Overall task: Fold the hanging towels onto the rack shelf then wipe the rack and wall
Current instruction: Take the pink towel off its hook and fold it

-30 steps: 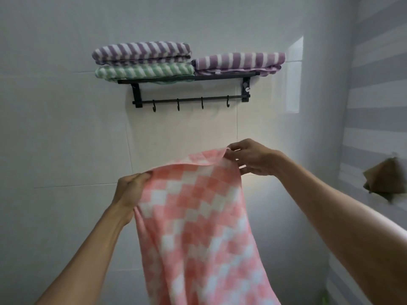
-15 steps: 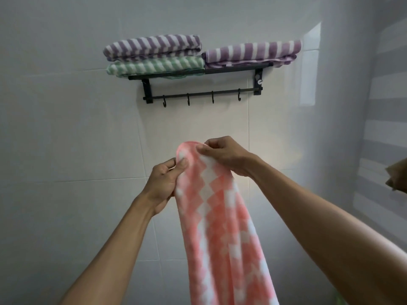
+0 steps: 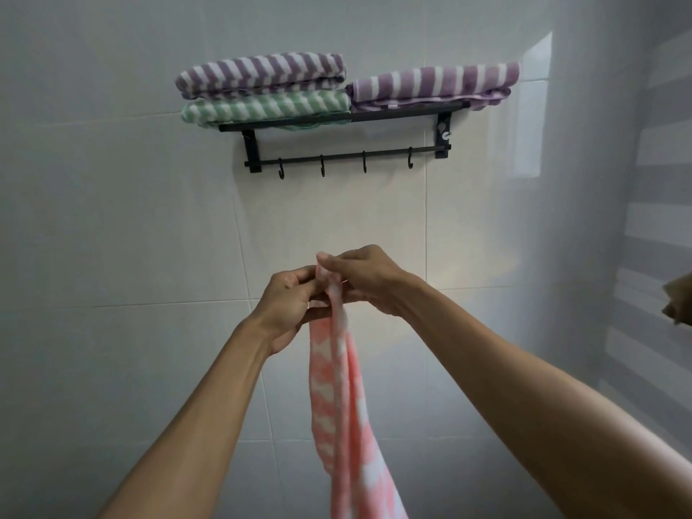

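Note:
A pink and white checked towel [image 3: 346, 410] hangs doubled lengthwise in front of me. My left hand [image 3: 290, 307] and my right hand [image 3: 365, 280] are pressed close together at its top, both pinching its upper corners. High on the tiled wall [image 3: 123, 226] is a black rack [image 3: 346, 157]. Its shelf carries three folded striped towels: a purple one [image 3: 262, 74] stacked on a green one [image 3: 267, 108] at the left, and another purple one [image 3: 436, 84] at the right. The bar under the shelf has several bare hooks.
A striped wall [image 3: 657, 234] closes the space on the right. A brown object [image 3: 679, 303] sticks out from it at the frame's right edge. Bright light falls on the tiles to the right of the rack.
My hands have come together, bringing the towel's two top corners to meet, so the spread towel now hangs folded in half. The view has shifted left and down a little.

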A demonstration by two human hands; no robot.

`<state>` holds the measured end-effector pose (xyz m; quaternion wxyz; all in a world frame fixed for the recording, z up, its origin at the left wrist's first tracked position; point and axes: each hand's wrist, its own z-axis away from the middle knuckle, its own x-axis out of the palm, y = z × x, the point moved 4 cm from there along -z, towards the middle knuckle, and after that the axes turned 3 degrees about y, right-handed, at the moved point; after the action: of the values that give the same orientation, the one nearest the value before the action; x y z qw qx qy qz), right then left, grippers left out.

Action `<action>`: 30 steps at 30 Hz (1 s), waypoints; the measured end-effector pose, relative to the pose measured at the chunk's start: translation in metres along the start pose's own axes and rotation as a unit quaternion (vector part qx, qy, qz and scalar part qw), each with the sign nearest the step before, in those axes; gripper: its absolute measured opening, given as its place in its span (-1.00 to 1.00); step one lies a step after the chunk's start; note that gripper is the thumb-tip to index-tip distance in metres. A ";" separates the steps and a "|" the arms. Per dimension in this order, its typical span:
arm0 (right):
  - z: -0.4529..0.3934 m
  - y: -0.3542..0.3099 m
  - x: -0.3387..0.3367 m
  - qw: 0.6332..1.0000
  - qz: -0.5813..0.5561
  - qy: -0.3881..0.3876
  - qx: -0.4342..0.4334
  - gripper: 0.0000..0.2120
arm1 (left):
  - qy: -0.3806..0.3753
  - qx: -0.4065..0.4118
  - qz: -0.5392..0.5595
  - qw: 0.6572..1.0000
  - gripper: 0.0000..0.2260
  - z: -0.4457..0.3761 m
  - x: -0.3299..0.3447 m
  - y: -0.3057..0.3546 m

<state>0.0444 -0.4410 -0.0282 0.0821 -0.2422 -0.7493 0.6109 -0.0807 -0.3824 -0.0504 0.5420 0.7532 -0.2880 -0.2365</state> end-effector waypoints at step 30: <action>-0.005 0.021 -0.028 0.997 -0.004 0.068 -0.018 -0.84 | 0.033 0.044 -0.107 0.993 -0.72 -0.028 -0.020 -0.026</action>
<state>0.0766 -0.4469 -0.0417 0.1314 -0.2815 -0.7538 0.5790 -0.0719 -0.3426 -0.0661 0.4889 0.8103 -0.1977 -0.2555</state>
